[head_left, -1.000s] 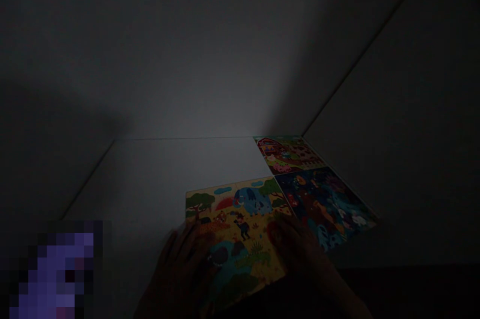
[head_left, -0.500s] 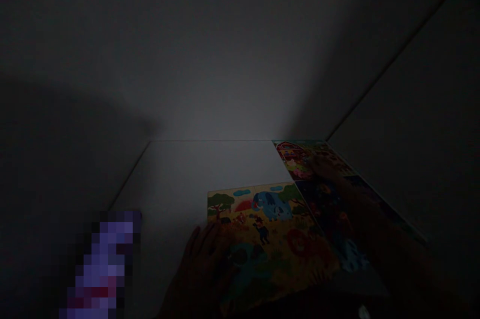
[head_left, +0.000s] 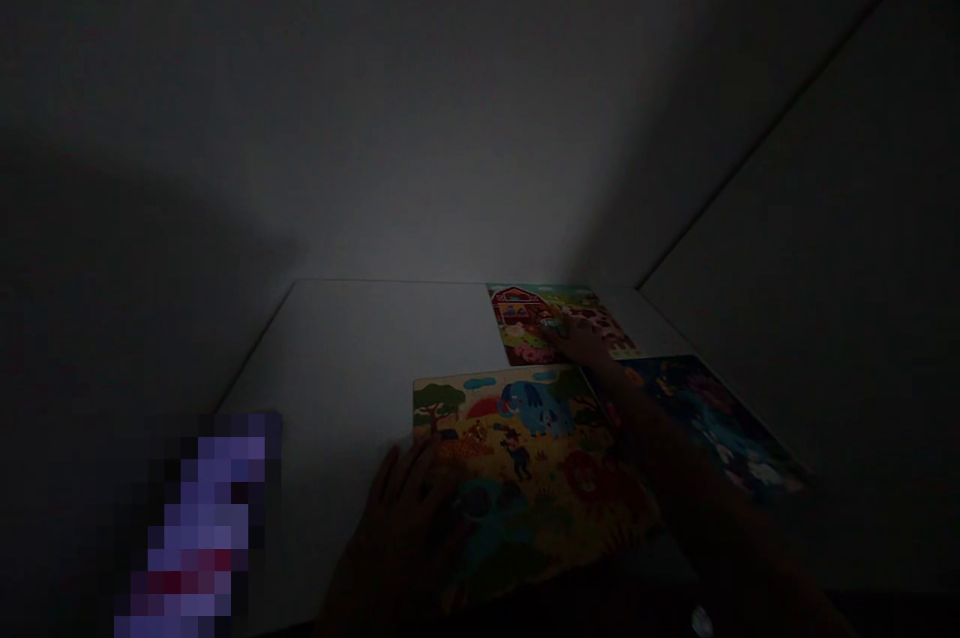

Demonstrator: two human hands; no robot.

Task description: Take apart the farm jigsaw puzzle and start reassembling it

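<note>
The scene is very dark. Three picture puzzles lie on a white table (head_left: 360,358). My left hand (head_left: 405,528) rests flat on the near left corner of the savanna puzzle (head_left: 525,448) with its elephant and lion. My right hand (head_left: 581,343) reaches across, fingers pressing on the red-barn farm puzzle (head_left: 547,318) at the back. A dark blue sea puzzle (head_left: 712,423) lies to the right of my forearm.
A blurred purple patch (head_left: 199,528) sits at the lower left. Grey walls meet behind the table and along its right side.
My right hand has gone from the savanna puzzle's right edge to the farm puzzle and slid it leftward, away from the right wall. The left hand has stayed put.
</note>
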